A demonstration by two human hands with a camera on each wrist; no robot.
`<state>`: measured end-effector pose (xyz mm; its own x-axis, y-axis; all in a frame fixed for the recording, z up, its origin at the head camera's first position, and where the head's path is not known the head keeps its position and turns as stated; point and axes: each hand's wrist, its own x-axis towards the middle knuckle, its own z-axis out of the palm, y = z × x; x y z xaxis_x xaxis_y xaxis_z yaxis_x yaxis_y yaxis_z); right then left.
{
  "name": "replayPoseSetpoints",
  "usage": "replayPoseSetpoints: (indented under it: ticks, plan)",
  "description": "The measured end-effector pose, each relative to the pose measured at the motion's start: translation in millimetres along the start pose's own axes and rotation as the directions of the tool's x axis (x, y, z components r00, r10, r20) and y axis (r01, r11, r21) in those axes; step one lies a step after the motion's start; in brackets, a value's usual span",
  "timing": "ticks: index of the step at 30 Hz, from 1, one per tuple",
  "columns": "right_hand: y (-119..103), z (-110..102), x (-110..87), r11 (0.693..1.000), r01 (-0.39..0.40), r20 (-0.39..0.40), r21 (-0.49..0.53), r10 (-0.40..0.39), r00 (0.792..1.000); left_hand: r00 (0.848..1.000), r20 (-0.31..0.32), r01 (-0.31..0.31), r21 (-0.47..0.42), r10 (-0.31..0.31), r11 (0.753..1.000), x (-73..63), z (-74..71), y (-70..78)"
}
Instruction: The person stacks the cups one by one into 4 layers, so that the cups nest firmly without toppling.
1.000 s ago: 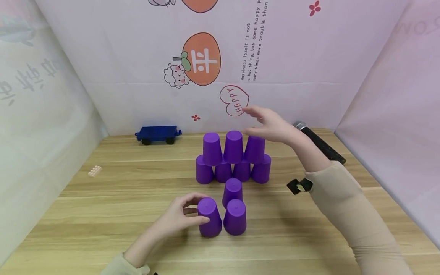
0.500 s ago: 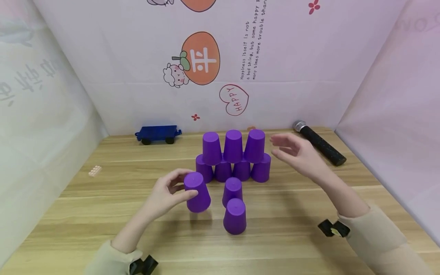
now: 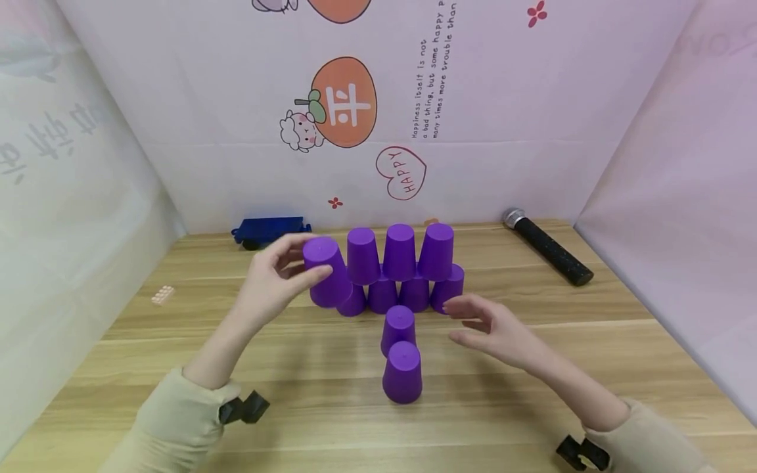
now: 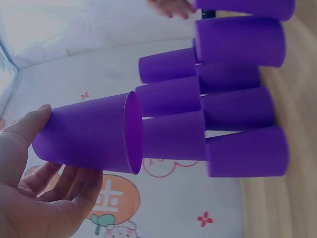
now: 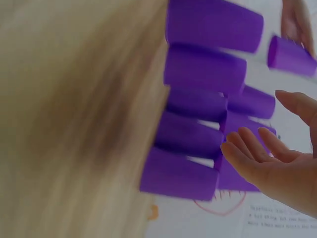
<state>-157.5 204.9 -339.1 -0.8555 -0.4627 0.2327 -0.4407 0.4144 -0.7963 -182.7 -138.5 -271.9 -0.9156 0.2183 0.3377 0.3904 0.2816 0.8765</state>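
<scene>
My left hand [image 3: 266, 282] grips an upside-down purple cup [image 4: 89, 134] between thumb and fingers, held in the air at the left end of a cup stack. That stack has a bottom row of several purple cups [image 3: 414, 295] and three more [image 3: 399, 253] standing across their tops, all mouth down. Two single cups stand in front, one [image 3: 399, 328] behind the other [image 3: 403, 374]. With fingers loosely bent, my right hand [image 3: 497, 332] is in the air at the right, holding nothing, near the stack's lower right cup. In the right wrist view its palm [image 5: 282, 171] shows bare.
A blue toy wagon [image 3: 260, 230] is at the back left, partly behind my left hand. A black microphone [image 3: 550, 249] lies at the back right. A small pink toy brick [image 3: 162, 294] lies on the wooden table [image 3: 177, 348] at the left. Printed white cloth [image 3: 236, 98] walls the back.
My left hand has lifted its cup off the table from beside the front cups and carried it up toward the stack's left end. My right hand has come away from the stack's top and lowered.
</scene>
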Motion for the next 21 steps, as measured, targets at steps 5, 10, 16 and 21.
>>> replayPoseSetpoints:
  ticks: [5,10,16,21]
  plan:
    - [2,17,-4.1,0.999,-0.011,0.096,0.041,0.007,0.995,0.998,-0.038,-0.04,0.064,0.042,0.997,19.0,-3.7,13.0]
    - [2,30,-6.4,0.996,-0.033,0.167,0.088,0.018,0.986,0.998,-0.037,-0.041,0.099,0.045,0.994,36.5,-2.2,18.1]
    - [-2,39,-6.9,0.992,-0.038,0.206,0.121,0.012,0.979,0.999,-0.031,-0.039,0.084,0.041,0.996,58.9,3.7,21.0]
    - [-4,44,-4.1,0.989,-0.051,0.219,0.139,0.02,0.975,0.999,-0.031,-0.034,0.055,0.036,0.998,81.2,10.7,28.0]
